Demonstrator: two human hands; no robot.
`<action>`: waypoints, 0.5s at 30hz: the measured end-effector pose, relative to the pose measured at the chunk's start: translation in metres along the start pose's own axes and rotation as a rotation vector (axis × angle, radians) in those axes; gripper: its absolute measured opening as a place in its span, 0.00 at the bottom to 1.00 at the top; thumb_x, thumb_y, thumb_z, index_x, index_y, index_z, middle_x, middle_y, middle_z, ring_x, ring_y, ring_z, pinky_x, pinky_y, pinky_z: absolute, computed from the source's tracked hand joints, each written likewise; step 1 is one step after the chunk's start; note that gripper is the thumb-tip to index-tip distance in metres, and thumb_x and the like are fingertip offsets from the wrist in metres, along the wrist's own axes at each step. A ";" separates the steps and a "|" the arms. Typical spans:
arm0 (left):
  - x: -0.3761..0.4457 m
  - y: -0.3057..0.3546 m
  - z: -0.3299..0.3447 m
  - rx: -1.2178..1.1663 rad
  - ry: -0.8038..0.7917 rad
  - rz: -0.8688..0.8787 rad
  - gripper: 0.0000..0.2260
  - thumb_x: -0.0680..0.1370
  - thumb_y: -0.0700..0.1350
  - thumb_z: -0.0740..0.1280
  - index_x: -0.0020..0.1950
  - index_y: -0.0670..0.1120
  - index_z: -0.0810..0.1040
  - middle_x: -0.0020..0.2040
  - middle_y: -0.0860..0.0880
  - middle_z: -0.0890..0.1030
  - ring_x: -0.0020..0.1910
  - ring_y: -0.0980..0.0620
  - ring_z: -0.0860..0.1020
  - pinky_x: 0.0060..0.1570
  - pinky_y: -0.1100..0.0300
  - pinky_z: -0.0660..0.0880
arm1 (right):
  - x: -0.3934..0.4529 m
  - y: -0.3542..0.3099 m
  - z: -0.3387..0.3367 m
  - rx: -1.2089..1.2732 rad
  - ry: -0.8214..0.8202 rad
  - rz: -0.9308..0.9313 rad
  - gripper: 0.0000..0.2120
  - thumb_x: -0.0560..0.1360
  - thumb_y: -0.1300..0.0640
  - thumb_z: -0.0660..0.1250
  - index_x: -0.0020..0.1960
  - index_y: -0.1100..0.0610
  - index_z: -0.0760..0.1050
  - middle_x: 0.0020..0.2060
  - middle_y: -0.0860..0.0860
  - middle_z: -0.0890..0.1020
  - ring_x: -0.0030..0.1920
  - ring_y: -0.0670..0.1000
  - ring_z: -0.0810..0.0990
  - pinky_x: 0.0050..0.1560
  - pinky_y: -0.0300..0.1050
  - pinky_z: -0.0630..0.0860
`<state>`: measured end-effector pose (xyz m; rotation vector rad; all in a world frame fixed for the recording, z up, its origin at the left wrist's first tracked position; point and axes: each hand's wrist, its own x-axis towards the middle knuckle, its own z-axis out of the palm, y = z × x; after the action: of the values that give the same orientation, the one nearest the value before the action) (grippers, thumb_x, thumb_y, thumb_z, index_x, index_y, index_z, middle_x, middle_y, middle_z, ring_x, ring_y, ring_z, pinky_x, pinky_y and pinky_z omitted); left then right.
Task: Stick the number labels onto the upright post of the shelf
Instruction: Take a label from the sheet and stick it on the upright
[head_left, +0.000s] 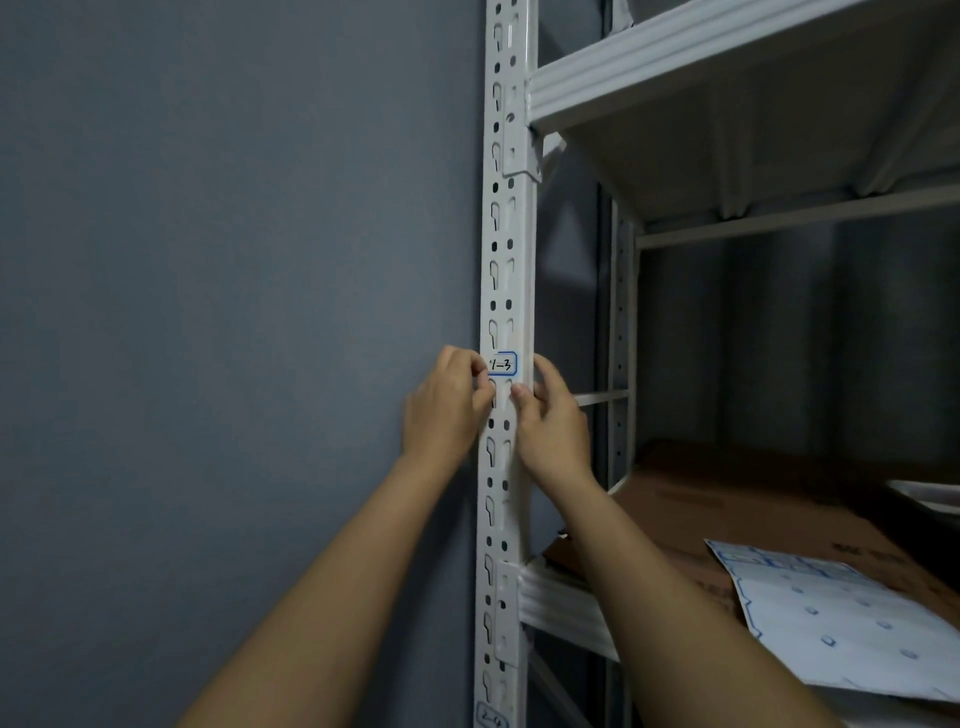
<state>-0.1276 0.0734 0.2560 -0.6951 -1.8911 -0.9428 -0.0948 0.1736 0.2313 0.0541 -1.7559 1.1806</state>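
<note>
Two bare forearms entering from bottom edge, converging upward on white slotted upright post (506, 260) of metal shelf unit. Nearest camera, at base of post: second label (492, 718), blue-bordered, handwritten "2-4", stuck flat, partly cut by frame edge. Just right of it, lower shelf beam (561, 605) hooked into post slots. On lower shelf: flattened brown cardboard (737, 499); on top of cardboard, white backing sheet (841, 618) with rows of small blue-outlined stickers, lying flat, corner overhanging toward front. Higher up, left hand (444, 410) at left edge of post, fingers curled, thumb and forefinger tips meeting at left end of label (503, 364); whether pinching or pressing: cannot tell, label's left edge hidden behind fingertips. Right hand (553, 415) at right edge of post, fingers loosely bent, thumb tip lying on post face just below label, forefinger along post's right corner beside label; not clamped on anything visible. Hands close together, separated by width of post face. Label reads "1-3", blue rounded border, lying flat on front face of post, level, roughly midway between the two shelf beams. Farther up: upper shelf beam (675, 57) and underside of upper shelf board. Behind: rear post (619, 332), thin crossbar, dark grey-blue wall (234, 234) left of unit.
</note>
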 end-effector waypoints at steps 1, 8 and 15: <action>0.001 0.001 0.000 0.032 -0.009 0.003 0.07 0.79 0.47 0.61 0.51 0.44 0.73 0.53 0.47 0.74 0.45 0.45 0.76 0.42 0.51 0.71 | 0.001 0.001 0.001 -0.006 0.000 0.002 0.18 0.79 0.52 0.61 0.68 0.46 0.68 0.53 0.49 0.84 0.52 0.52 0.82 0.55 0.56 0.78; 0.002 0.004 -0.002 0.051 -0.029 -0.006 0.07 0.79 0.46 0.60 0.51 0.44 0.73 0.53 0.47 0.74 0.47 0.45 0.76 0.42 0.54 0.68 | 0.004 0.004 -0.001 -0.036 0.003 -0.003 0.19 0.79 0.54 0.62 0.70 0.47 0.68 0.54 0.51 0.84 0.54 0.54 0.81 0.56 0.54 0.77; -0.011 -0.001 -0.009 -0.012 -0.030 0.015 0.05 0.78 0.46 0.63 0.49 0.45 0.73 0.50 0.49 0.74 0.44 0.46 0.76 0.42 0.53 0.70 | 0.000 -0.001 -0.003 -0.065 0.009 0.004 0.20 0.80 0.55 0.62 0.71 0.49 0.68 0.55 0.52 0.83 0.55 0.54 0.80 0.57 0.51 0.76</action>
<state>-0.1195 0.0642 0.2486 -0.7328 -1.9052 -0.9398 -0.0924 0.1752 0.2326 0.0071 -1.7857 1.1244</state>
